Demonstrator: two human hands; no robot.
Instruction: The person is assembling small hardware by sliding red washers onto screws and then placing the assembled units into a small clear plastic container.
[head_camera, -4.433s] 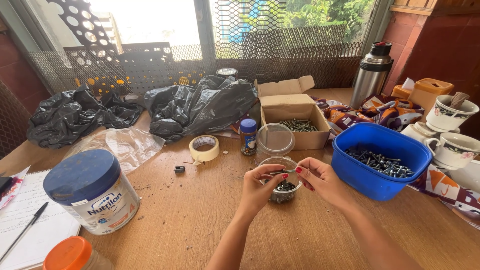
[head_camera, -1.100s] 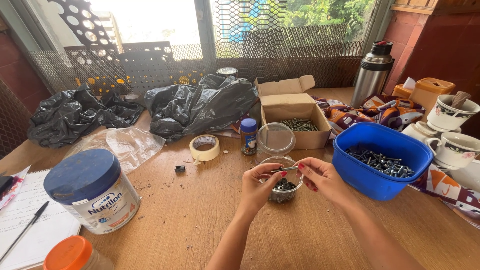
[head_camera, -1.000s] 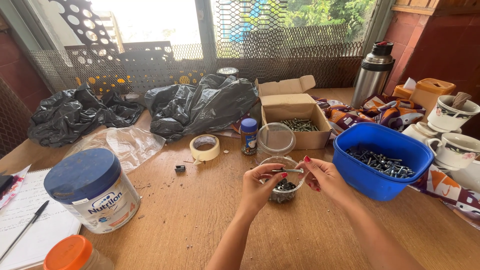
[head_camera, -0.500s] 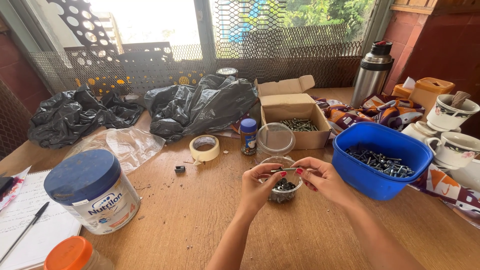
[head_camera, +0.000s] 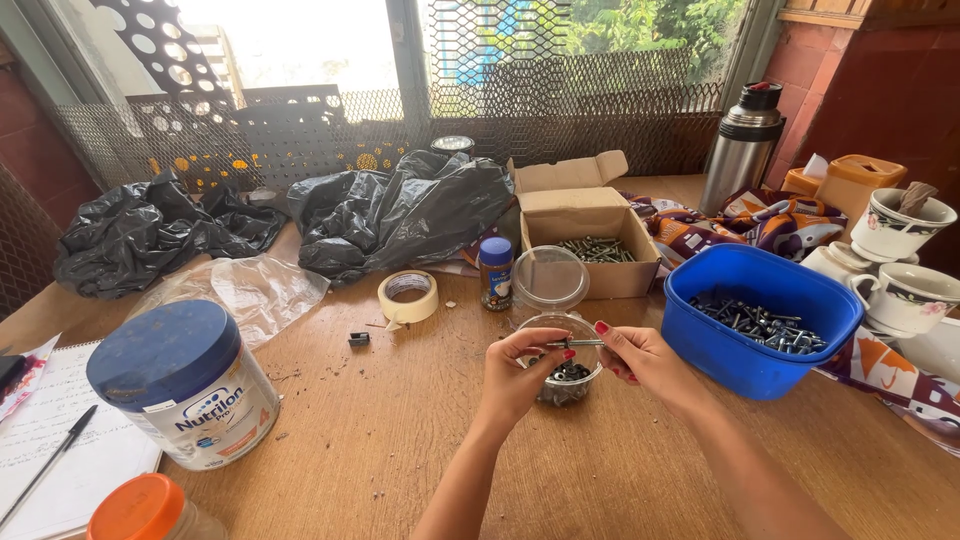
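Both hands meet at the centre of the wooden table (head_camera: 420, 440), clamped on 1 long metal screw (head_camera: 574, 343). The left hand (head_camera: 518, 375) pinches its 9 o'clock end between thumb and fingers; the right hand (head_camera: 640, 357) pinches the 3 o'clock end. The screw lies level, just above a small clear cup (head_camera: 562, 362) with dark screws in it.

At 3 o'clock of the hands sits a blue tub (head_camera: 745, 290) of screws. At 12 o'clock stand a clear lid (head_camera: 550, 278), a small blue-capped bottle (head_camera: 495, 272) and an open cardboard box (head_camera: 590, 240). A tape roll (head_camera: 408, 297) lies at 10 o'clock, a blue-lidded tin (head_camera: 185, 385) at 9 o'clock.
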